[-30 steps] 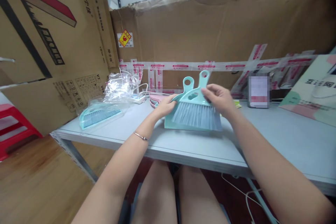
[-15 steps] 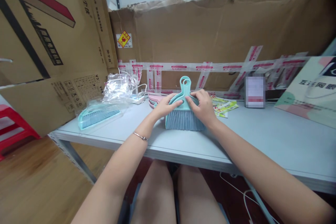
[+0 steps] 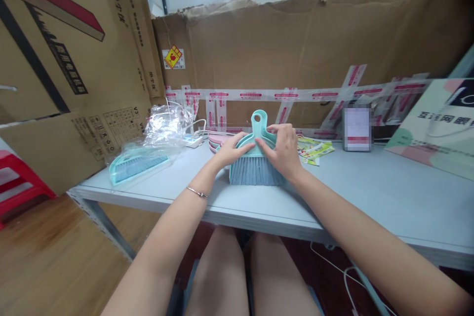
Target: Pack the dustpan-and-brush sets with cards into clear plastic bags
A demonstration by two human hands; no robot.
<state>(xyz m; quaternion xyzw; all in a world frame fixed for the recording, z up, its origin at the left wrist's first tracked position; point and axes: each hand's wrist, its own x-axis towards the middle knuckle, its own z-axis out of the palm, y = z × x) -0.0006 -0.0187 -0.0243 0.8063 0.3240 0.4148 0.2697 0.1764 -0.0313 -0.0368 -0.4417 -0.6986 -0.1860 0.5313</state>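
Observation:
A small teal brush (image 3: pixel 253 170) with grey-blue bristles lies nested in a matching teal dustpan (image 3: pixel 258 122) on the grey table (image 3: pixel 388 197), the two handles stacked and pointing away from me. My left hand (image 3: pixel 233 147) grips the set's left shoulder, fingers curled over the rim. My right hand (image 3: pixel 283 150) presses down on the right shoulder and handle base, fingers closed on it. Both hands hold the set together.
A second teal brush set in a clear bag (image 3: pixel 138 164) lies at the table's left, with crumpled plastic (image 3: pixel 168 123) behind it. Pink dustpans (image 3: pixel 217 140) sit behind my left hand, paper labels (image 3: pixel 314 150) to the right. Taped cardboard walls (image 3: pixel 296 54) surround the table.
The brush, held tilted to the right of the dustpan a second ago, has been slid into the dustpan; handles now align and both hands press on the nested set.

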